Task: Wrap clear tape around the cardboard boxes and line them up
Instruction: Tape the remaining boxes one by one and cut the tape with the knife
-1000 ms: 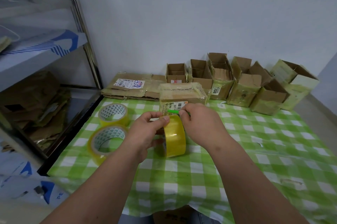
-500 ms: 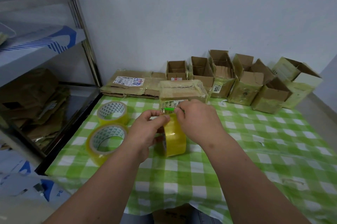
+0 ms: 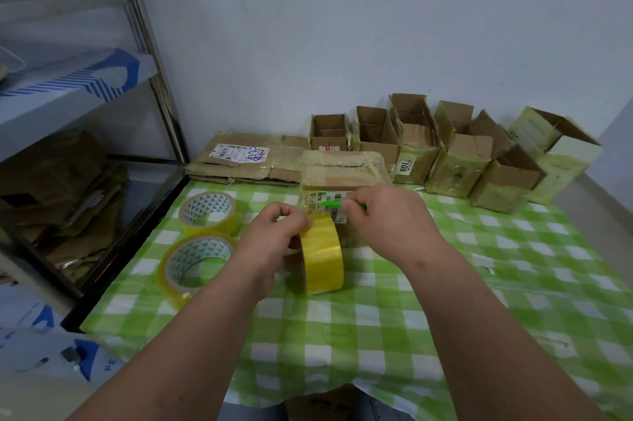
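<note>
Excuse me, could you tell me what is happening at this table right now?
A person is taping cardboard boxes. The left hand holds a yellow tape roll upright, while the right hand pinches a small green tool at the tape's end. A tape-wrapped box sits just behind; two spare rolls lie to the left.

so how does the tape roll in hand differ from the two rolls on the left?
The held tape roll stands on edge, gripped by the left hand; the two spare rolls lie flat, untouched, on the checked tablecloth. The spare rolls show their triangle-patterned cores; the held roll shows only its outer band. All three are yellowish clear tape.
</note>
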A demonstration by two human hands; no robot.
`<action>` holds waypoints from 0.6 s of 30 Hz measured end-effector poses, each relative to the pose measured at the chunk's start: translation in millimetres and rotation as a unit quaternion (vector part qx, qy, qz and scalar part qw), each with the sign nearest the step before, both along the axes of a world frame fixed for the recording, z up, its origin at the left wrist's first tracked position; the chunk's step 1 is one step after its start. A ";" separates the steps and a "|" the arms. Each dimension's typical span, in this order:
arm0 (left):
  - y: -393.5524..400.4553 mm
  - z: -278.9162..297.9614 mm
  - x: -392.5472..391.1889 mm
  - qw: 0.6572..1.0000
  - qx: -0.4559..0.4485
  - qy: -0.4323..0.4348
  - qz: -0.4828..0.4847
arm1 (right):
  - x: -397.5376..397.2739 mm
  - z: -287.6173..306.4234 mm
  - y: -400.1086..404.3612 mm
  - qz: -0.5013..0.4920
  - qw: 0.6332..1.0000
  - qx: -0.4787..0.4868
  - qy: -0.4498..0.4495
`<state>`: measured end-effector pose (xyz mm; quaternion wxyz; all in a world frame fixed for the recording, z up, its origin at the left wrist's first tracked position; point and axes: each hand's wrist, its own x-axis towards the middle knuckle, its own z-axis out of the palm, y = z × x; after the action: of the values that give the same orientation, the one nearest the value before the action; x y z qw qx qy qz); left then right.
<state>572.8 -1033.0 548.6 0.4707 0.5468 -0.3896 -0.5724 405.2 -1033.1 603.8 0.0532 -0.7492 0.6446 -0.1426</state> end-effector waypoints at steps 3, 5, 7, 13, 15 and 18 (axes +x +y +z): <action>-1.5 2.0 -1.6 1.000 0.004 0.003 -0.010 | -3.2 -2.5 0.1 0.003 1.000 -0.008 0.002; -1.7 2.7 -3.1 1.000 0.005 0.004 -0.014 | 1.5 -5.5 -2.3 0.015 1.000 -0.018 0.009; -1.5 2.8 -4.5 1.000 0.005 0.006 -0.015 | 6.9 -7.7 -5.2 0.024 0.999 -0.027 0.015; -0.7 4.6 -2.6 0.999 0.009 0.017 -0.027 | -1.7 -7.9 -8.3 0.024 1.000 -0.015 -0.006; -1.3 5.5 -1.4 0.999 0.009 0.019 -0.029 | -8.5 -8.6 -7.8 0.013 1.000 -0.010 -0.021; -2.7 6.7 -0.1 0.999 0.010 0.008 -0.039 | -13.4 -12.3 -6.8 -0.006 0.998 0.001 -0.057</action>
<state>572.8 -1035.7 555.4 0.4456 0.5314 -0.4007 -0.5988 391.8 -1039.9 591.5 0.0896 -0.7362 0.6449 -0.1845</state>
